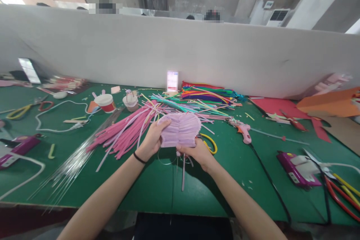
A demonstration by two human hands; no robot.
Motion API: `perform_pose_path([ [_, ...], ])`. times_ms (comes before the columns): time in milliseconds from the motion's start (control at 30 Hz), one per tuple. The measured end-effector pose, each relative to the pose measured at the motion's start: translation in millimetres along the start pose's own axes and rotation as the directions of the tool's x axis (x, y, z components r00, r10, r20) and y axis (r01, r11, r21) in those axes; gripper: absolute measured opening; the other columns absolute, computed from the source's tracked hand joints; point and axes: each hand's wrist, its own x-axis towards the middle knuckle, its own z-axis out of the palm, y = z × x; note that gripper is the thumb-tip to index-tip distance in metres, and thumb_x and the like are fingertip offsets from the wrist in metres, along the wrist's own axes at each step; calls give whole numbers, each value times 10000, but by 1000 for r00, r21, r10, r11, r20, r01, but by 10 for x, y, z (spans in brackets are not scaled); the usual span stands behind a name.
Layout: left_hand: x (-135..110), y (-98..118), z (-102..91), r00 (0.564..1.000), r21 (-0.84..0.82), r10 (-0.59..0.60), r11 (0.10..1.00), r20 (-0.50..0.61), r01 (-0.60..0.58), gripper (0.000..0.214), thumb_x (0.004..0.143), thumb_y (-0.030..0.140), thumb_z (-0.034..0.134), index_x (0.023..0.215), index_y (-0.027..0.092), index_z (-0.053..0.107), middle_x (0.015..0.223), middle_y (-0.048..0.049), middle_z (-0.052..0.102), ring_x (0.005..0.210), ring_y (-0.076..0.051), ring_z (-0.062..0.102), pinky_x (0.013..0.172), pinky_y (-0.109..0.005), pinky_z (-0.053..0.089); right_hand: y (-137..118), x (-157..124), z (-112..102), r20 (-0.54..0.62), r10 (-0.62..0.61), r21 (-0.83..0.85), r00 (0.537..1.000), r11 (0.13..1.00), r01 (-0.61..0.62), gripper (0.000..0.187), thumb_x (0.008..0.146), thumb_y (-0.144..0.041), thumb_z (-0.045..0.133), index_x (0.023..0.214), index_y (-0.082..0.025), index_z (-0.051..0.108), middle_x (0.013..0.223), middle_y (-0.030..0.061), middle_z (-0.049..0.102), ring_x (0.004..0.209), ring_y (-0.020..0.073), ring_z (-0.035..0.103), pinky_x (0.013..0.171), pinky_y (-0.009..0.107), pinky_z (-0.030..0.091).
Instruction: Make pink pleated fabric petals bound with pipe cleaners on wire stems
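Lilac chenille fan [180, 129] hung just above the green table [157, 191]. My left hand [152, 140] pinched its left edge, thumb on top; my right hand [198, 153] clamped the gathered base below. It looked light, soft and crushable, safest gripped at that base.

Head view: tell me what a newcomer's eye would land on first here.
First, the lilac fan-shaped piece at the centre, gripped at its left edge by the left hand and at its base by the right hand. Next, the spread of pink pipe cleaners fanning out to its left across the green table, and the multicoloured bundle lying behind it by the white partition.
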Motion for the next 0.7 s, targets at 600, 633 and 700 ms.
perform_pose_path([
  [600,45,42,-61,996,-121,-20,992,90,31,351,795,323,646,1081,120,654,956,-83,736,858,-227,689,775,-309,542,83,65,-109,-19,-55,464,998,884,57,269,707,-309,762,924,-186,661,889,40,726,725,130,672,607,208,502],
  [633,31,38,-63,990,-95,-33,994,135,46,365,802,317,640,1112,124,638,990,-91,728,864,-227,688,762,-310,545,83,72,-116,-42,-64,482,997,873,76,258,711,-303,759,920,-189,661,893,34,724,721,123,667,607,205,503],
  [700,7,35,-69,971,-29,-52,998,231,61,393,818,319,629,1174,157,597,1069,-95,705,868,-227,688,732,-321,553,86,87,-129,-97,-67,507,993,855,107,260,716,-297,756,936,-201,658,918,25,721,719,116,660,610,208,509],
])
